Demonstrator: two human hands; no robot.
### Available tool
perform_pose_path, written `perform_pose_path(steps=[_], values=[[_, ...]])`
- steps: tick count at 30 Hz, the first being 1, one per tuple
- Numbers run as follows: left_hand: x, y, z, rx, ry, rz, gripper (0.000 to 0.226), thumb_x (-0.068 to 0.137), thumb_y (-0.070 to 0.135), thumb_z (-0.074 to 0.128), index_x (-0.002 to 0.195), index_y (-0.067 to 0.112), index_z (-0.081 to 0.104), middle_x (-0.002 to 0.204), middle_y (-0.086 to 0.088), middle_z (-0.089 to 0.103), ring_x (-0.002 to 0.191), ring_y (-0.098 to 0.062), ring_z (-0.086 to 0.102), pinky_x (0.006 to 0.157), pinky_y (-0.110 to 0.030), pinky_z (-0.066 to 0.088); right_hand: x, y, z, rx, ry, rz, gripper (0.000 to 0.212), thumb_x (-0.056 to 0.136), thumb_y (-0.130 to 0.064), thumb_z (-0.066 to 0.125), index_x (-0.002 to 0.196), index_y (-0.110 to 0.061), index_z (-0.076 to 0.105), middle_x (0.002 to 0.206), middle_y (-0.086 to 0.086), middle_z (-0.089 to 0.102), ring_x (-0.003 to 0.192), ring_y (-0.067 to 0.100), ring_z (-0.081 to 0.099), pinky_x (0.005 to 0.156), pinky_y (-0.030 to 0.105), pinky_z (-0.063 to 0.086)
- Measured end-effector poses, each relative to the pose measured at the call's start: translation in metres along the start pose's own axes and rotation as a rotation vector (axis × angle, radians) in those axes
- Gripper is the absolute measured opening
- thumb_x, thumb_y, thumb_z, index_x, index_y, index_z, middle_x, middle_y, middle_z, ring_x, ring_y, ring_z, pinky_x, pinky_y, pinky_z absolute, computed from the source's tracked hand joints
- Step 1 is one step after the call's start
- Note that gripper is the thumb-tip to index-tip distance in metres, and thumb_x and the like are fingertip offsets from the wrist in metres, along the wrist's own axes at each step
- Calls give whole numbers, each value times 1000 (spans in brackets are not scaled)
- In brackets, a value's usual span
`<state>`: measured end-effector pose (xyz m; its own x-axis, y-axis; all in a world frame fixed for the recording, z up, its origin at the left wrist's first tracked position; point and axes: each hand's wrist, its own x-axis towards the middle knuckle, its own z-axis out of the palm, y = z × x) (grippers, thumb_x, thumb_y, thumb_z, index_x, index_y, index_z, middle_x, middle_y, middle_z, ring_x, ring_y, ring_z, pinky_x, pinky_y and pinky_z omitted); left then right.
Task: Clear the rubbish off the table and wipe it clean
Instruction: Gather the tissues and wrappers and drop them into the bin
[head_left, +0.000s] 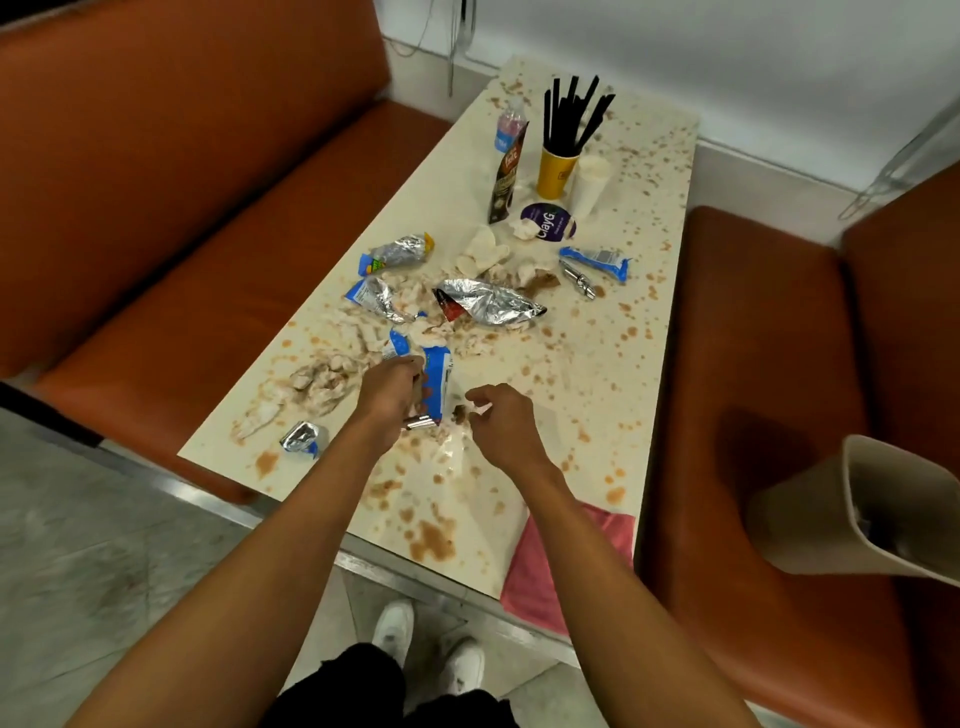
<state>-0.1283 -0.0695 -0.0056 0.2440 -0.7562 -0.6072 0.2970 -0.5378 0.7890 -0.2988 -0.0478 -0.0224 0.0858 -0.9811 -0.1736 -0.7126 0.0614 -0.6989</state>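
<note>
A cream table (597, 364) is spattered with brown stains and strewn with rubbish. My left hand (387, 397) grips a blue and white wrapper (436, 382) near the table's middle. My right hand (504, 423) pinches a clear plastic bag (452, 449) lying on the table just right of that wrapper. Beyond my hands lie a large silver foil bag (491, 304), two blue and silver wrappers (397, 252) (376, 296), torn tissue pieces (322, 379) and a small foil wrapper (301, 439) near the left edge. A pink cloth (566, 561) hangs over the near edge.
At the far end stand a yellow cup of black straws (558, 166), a white cup (589, 187), a water bottle (509, 124), a dark pouch (506, 176) and a purple lid (548, 223). Orange benches (182, 234) flank the table. A beige bin (883, 514) sits on the right bench.
</note>
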Motion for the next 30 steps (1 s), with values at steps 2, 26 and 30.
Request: perform_pose_path(steps=[2,26,30], values=[[1,-1,-5,-6,-4,7,20,103,15,59,116,5,69,95,-12,66,71,-23,62,58,-32,47,5,4,11,-64,-20,-22,34,96,-12,72,130,-12,72,122,15,67,110,31,66,95,30,47],[61,20,-27,140,-319,-154,42,110,41,51,103,8,76,86,-15,69,64,-24,56,61,-34,42,-1,-100,74,240,369,76,33,90,1,64,110,-19,83,110,6,68,98,23,62,80,18,47],[65,23,-35,193,-343,-101,44,110,44,50,107,7,74,74,-9,58,55,-18,45,51,-29,33,-4,-92,66,294,460,176,34,90,3,63,104,-20,82,108,4,69,82,10,61,71,12,44]])
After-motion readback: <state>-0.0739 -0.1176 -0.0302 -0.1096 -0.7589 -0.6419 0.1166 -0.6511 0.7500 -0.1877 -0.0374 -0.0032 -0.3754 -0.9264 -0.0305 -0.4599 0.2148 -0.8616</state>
